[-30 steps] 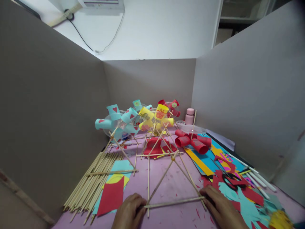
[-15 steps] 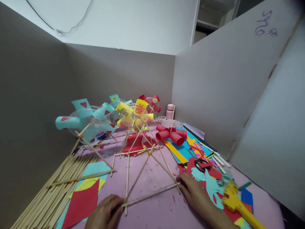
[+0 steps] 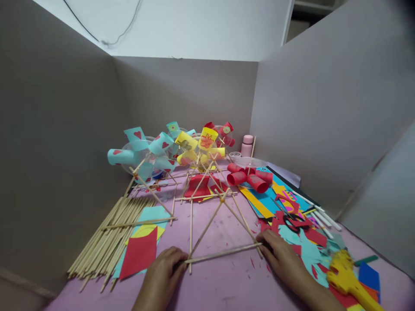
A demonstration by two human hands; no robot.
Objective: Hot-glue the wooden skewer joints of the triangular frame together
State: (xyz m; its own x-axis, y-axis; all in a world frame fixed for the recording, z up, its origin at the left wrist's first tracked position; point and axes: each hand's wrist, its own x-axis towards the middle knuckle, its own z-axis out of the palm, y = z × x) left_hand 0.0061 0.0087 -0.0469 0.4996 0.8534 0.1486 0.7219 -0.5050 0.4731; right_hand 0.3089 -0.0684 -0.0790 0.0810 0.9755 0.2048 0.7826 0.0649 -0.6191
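Observation:
A frame of thin wooden sticks [image 3: 207, 226] stands on the pink tabletop, its upper sticks crossing at a joint with a yellowish blob. A horizontal stick [image 3: 223, 252] spans its near side. My left hand [image 3: 164, 272] is closed at the left end of that stick, fingers pinched by the corner. At the other end, my right hand [image 3: 280, 257] pinches the right corner between thumb and fingers. Behind the frame, a yellow paper windmill wheel [image 3: 207, 138] and a light-blue wheel with red hearts [image 3: 139, 144] rest on similar stick stands.
On the left lies a pile of wooden sticks [image 3: 110, 242] beside red paper [image 3: 139, 252]. Paper scraps [image 3: 306, 246], black-handled scissors [image 3: 295, 222] and a yellow glue gun [image 3: 345, 274] lie on the right. Farther back are red paper tubes [image 3: 257, 183] and a pink bottle [image 3: 247, 146]. Grey partitions [image 3: 188, 90] enclose the table.
The camera view has turned left, so everything appears shifted to the right and more of the stick pile shows. Both hands keep their places at the frame's near corners.

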